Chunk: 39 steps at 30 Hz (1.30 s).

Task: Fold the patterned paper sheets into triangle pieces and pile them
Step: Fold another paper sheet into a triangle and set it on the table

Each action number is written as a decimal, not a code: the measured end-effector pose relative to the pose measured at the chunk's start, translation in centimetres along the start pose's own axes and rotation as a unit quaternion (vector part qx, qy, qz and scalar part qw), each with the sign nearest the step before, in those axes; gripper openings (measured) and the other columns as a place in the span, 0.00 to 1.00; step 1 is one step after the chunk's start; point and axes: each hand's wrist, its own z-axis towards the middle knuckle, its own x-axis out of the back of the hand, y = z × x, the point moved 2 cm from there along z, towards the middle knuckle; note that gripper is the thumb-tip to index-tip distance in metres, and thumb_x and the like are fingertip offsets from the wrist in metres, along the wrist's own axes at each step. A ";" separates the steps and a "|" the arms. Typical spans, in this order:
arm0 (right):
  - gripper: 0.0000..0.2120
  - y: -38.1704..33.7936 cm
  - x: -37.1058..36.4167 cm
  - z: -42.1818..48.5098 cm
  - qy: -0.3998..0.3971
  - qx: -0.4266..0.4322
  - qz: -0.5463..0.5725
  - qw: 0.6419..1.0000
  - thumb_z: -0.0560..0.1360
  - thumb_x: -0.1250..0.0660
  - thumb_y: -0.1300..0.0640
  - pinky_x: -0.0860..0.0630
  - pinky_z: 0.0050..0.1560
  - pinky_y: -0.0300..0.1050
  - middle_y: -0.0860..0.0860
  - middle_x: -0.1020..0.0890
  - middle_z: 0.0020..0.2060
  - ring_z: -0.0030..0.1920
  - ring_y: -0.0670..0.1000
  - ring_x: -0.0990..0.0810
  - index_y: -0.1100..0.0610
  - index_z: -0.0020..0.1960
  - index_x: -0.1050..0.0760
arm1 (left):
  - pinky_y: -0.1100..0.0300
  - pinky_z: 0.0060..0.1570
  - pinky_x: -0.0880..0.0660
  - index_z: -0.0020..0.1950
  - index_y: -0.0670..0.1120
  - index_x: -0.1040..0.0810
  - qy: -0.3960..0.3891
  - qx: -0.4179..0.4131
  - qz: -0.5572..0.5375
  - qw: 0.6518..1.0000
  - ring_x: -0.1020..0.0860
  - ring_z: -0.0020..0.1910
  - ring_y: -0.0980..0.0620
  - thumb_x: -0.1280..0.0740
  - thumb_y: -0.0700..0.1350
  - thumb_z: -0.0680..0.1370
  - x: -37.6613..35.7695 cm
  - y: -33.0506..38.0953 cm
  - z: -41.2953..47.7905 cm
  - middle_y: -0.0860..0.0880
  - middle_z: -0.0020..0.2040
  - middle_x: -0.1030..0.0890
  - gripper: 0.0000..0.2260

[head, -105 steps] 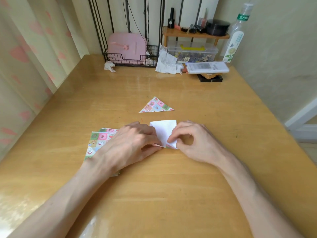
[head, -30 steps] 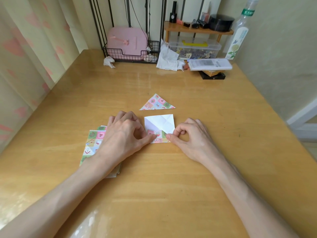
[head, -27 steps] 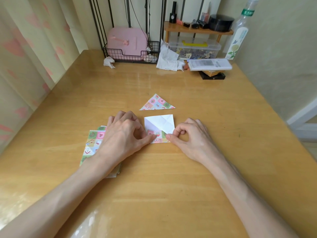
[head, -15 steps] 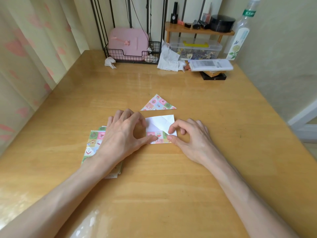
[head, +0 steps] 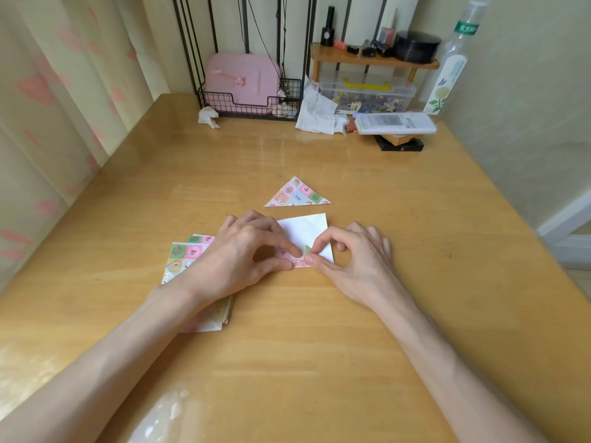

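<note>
Leftward, sheet stack (head: 185, 254) beneath left forearm (head: 150, 327)

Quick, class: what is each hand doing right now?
Left hand: pinches the near edge of the half-folded sheet.
Right hand: pinches the same sheet's near edge.

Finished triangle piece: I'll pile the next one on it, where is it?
Head view: the finished triangle piece lies on the wooden table, just beyond the half-folded sheet pinched by the left hand and right hand.

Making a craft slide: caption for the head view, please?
Left hand and right hand pinch a half-folded sheet; one finished triangle lies beyond, unfolded stack at left.
</note>
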 end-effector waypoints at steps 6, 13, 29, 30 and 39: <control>0.13 -0.2 -0.2 0.0 -0.001 -0.026 -0.005 1.000 0.70 0.28 0.33 0.41 0.53 0.46 0.41 0.31 0.42 0.53 0.47 0.32 0.39 0.45 0.24 | 0.55 0.53 0.38 0.54 0.67 0.18 -0.011 0.027 -0.001 1.000 0.31 0.59 0.59 0.25 0.59 0.74 0.3 -0.7 0.1 0.66 0.51 0.23 0.10; 0.19 -0.7 -0.9 0.0 0.016 -0.048 -0.039 0.998 0.67 0.29 0.27 0.42 0.54 0.47 0.40 0.32 0.43 0.54 0.48 0.33 0.40 0.46 0.25 | 0.56 0.54 0.39 0.55 0.67 0.18 -0.029 0.031 -0.016 0.999 0.32 0.59 0.59 0.27 0.54 0.77 0.4 -0.6 0.1 0.67 0.51 0.25 0.09; 0.24 -2.2 -1.8 0.1 0.027 -0.053 -0.046 0.997 0.61 0.28 0.24 0.42 0.56 0.46 0.40 0.33 0.48 0.56 0.47 0.36 0.42 0.42 0.24 | 0.55 0.60 0.38 0.57 0.63 0.18 -0.076 0.043 -0.042 0.995 0.32 0.61 0.60 0.32 0.41 0.81 1.3 -0.8 -0.2 0.65 0.57 0.23 0.16; 0.25 -2.3 -1.8 0.1 0.026 -0.057 -0.047 0.997 0.60 0.28 0.23 0.42 0.56 0.46 0.40 0.32 0.48 0.56 0.47 0.36 0.42 0.42 0.24 | 0.55 0.60 0.38 0.57 0.63 0.18 -0.073 0.046 -0.042 0.995 0.32 0.61 0.60 0.34 0.39 0.81 1.4 -0.7 -0.1 0.65 0.57 0.22 0.17; 0.28 -3.1 -2.2 0.6 0.012 -0.082 -0.050 0.995 0.57 0.27 0.22 0.46 0.52 0.47 0.41 0.32 0.49 0.58 0.48 0.37 0.44 0.42 0.23 | 0.52 0.62 0.37 0.57 0.62 0.17 -0.073 0.054 -0.040 0.995 0.31 0.62 0.59 0.39 0.31 0.80 1.4 -0.5 0.0 0.65 0.57 0.22 0.25</control>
